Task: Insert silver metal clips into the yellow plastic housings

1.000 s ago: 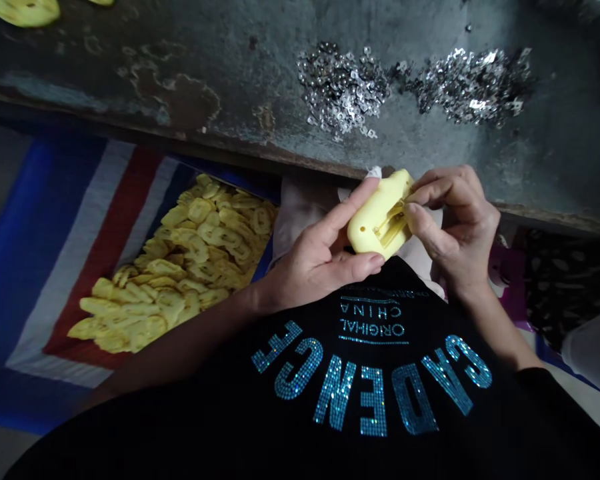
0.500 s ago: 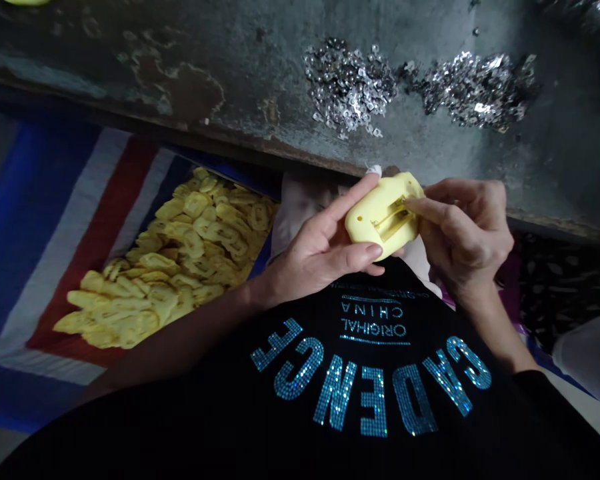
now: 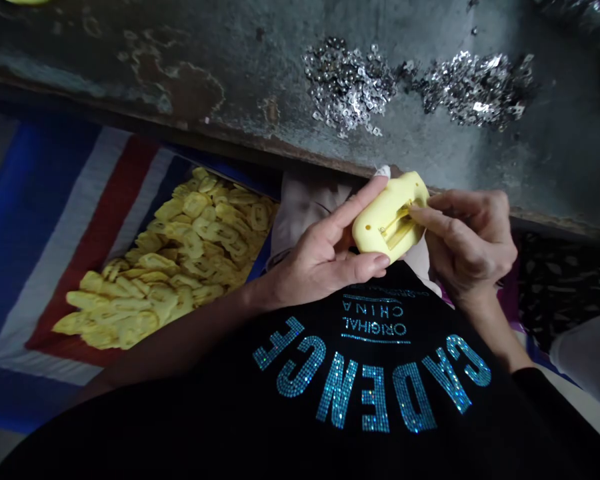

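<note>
At centre right of the frame, a yellow moulded plastic piece (image 3: pixel 387 217) is held over a black shirt (image 3: pixel 260 407), cradled by the spread thumb and fingers of the left hand (image 3: pixel 317 260). Its slotted face is pinched between the thumb and forefinger of the right hand (image 3: pixel 467 243). The piece is judged light and stiff, its smooth shell possibly slippery; hold is best taken on the rounded body. Yellow pieces (image 3: pixel 165 257) lie heaped on a striped tarpaulin (image 3: pixel 75 220) at left; silver metal bits (image 3: pixel 347 87) are scattered across a worn grey bench (image 3: pixel 130 60) above.
</note>
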A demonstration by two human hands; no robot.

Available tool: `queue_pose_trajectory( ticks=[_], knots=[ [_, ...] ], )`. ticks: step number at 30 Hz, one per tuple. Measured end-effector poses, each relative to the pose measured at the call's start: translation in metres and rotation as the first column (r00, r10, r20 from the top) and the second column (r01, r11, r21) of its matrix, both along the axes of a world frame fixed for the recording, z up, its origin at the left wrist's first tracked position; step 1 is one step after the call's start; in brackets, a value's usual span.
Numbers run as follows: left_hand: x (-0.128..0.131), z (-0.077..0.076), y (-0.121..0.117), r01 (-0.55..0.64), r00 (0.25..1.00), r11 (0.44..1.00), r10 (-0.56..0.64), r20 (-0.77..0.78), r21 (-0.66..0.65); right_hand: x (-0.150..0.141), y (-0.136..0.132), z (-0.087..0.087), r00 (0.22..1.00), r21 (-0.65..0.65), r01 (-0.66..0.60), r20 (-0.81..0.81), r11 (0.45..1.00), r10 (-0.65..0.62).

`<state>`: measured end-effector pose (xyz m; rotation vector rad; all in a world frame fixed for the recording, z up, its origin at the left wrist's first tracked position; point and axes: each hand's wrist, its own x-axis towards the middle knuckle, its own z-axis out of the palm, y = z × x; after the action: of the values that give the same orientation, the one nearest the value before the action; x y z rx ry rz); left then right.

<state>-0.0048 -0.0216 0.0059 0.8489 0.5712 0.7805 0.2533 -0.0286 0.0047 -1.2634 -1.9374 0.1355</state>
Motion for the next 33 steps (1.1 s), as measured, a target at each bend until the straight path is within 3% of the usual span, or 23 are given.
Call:
queue_pose_trajectory(
  ticks=[6,8,11,13,17,21,24,28,33],
  knots=[
    [-0.001,-0.003,-0.001,0.014,0.999,0.999,-0.013,-0.031,0.034,0.005,0.018,0.009,0.947,-0.163,-0.080,-0.320,0.983,0.024],
    [-0.002,-0.005,-0.003,0.011,0.998,0.997,-0.006,-0.068,0.076,0.010,0.029,0.010,0.936,-0.289,-0.137,-0.350,0.948,0.029],
    [-0.005,-0.008,-0.003,0.009,0.986,0.978,0.027,-0.166,0.208,0.015,0.042,0.014,0.935,-0.463,-0.251,-0.342,0.850,0.090],
    [-0.006,-0.007,-0.001,0.044,0.971,0.935,0.044,-0.235,0.353,0.017,0.049,0.017,0.929,-0.496,-0.293,-0.351,0.818,0.119],
    [-0.003,0.003,0.008,0.160,0.932,0.756,0.095,-0.349,0.635,0.018,0.054,0.017,0.905,-0.507,-0.352,-0.399,0.787,0.148],
    [0.006,0.018,0.012,0.266,0.881,0.651,0.136,-0.454,0.711,0.019,0.048,0.001,0.881,-0.453,-0.364,-0.451,0.814,0.143],
    [0.012,0.023,0.013,0.291,0.880,0.590,0.144,-0.453,0.753,0.016,0.038,-0.017,0.825,-0.295,-0.337,-0.550,0.894,0.129],
    [0.018,0.019,0.012,0.246,0.897,0.614,0.150,-0.417,0.750,0.011,0.024,-0.034,0.771,-0.070,-0.205,-0.626,0.976,0.117],
    [0.023,0.008,0.012,0.159,0.938,0.622,0.148,-0.315,0.767,0.012,0.020,-0.040,0.843,0.066,-0.076,-0.529,0.995,0.100]
  ],
)
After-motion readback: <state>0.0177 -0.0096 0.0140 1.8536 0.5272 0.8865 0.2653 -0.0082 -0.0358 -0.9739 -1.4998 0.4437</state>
